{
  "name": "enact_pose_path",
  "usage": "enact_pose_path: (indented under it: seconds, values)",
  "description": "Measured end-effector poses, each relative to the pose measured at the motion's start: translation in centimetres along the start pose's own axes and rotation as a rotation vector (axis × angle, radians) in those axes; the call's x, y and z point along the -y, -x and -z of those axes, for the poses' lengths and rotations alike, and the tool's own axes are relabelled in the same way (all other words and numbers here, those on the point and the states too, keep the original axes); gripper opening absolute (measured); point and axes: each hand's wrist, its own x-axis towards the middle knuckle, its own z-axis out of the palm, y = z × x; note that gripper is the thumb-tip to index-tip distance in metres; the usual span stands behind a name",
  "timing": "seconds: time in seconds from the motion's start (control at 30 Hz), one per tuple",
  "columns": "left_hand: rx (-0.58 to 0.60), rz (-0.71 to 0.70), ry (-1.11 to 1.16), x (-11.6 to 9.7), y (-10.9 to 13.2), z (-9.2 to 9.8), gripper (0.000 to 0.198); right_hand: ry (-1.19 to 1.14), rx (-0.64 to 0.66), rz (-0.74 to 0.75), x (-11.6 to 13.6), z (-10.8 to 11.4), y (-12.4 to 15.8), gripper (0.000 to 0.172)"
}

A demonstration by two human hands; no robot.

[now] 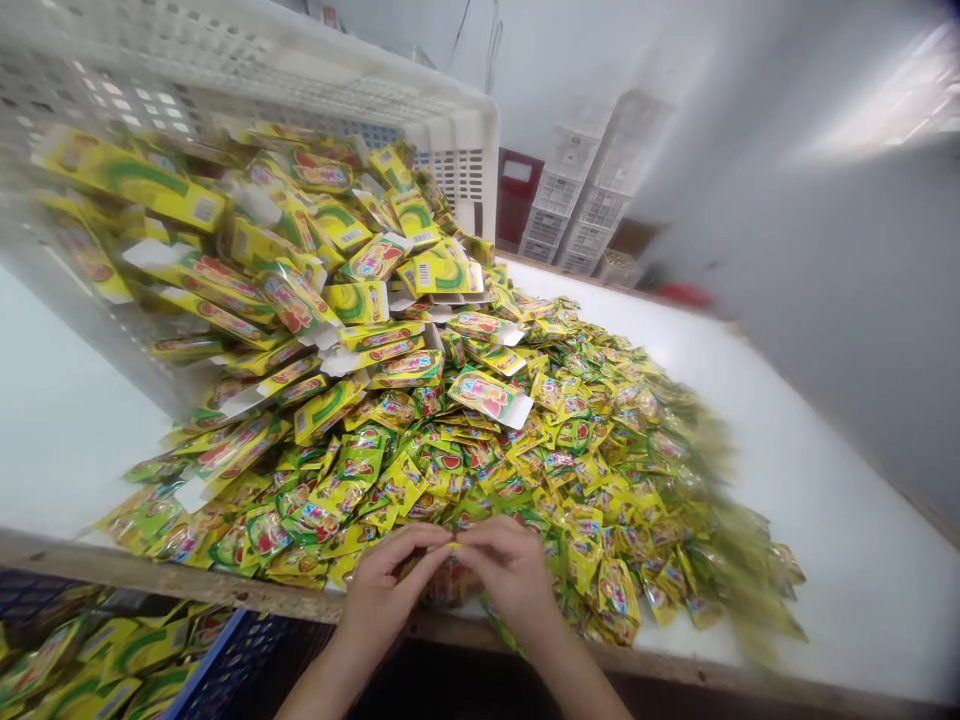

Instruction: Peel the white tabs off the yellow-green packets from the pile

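Near the table's front edge my left hand and my right hand meet, thumbs and fingers pinched together. Between the fingertips a small yellow package shows as a thin edge. My fingers hide most of it, so I cannot tell whether it is a box or a sachet. Just beyond lies a wide heap of shiny yellow-green sachets printed with fruit. Several yellow cartons with white end flaps, such as this carton, rest on top of the heap.
A white perforated crate lies tipped at the back left, yellow cartons spilling from it. Below the white table, at front left, a blue crate holds more yellow cartons. White crates stand stacked by the far wall.
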Motion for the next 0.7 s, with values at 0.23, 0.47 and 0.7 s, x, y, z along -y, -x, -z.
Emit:
enact_pose_path:
  seconds: [0.23,0.47,0.7]
  values:
    - [0.081,-0.265,-0.123,1.7,0.5,0.8,0.024,0.184,0.057,0.262,-0.1,0.7,1.8,0.019]
    - [0.152,-0.347,-0.149,3.6,1.6,-0.5,0.035,0.431,0.133,0.381,-0.3,1.1,4.0,0.035]
    - [-0.311,-0.053,-0.242,0.9,2.9,4.0,0.032,0.634,-0.164,0.321,0.5,4.8,-1.4,0.041]
